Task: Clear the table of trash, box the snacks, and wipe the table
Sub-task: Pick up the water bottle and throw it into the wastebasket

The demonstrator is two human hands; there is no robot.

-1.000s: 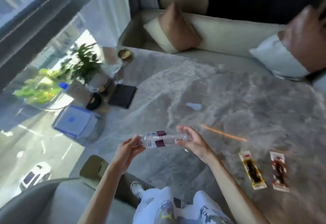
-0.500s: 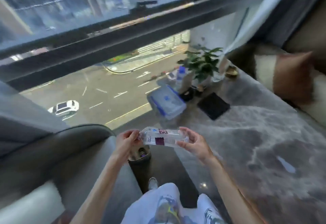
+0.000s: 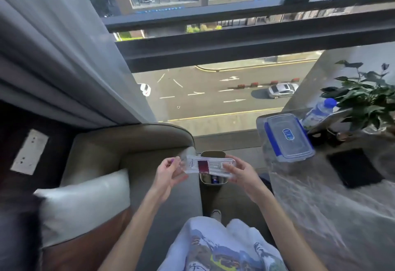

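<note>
Trash step: my left grip (image 3: 168, 172) and right grip (image 3: 241, 173) are clamped on the empty plastic bottle (image 3: 209, 166), held over the trash bin (image 3: 212, 153) — next I let go, straight down.

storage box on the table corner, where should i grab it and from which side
Span the storage box across its short width, fingers on the long walls just under the rim, coming from above on the near side: it sits upright and closed, with the water bottle and potted plant crowding its far end.
</note>
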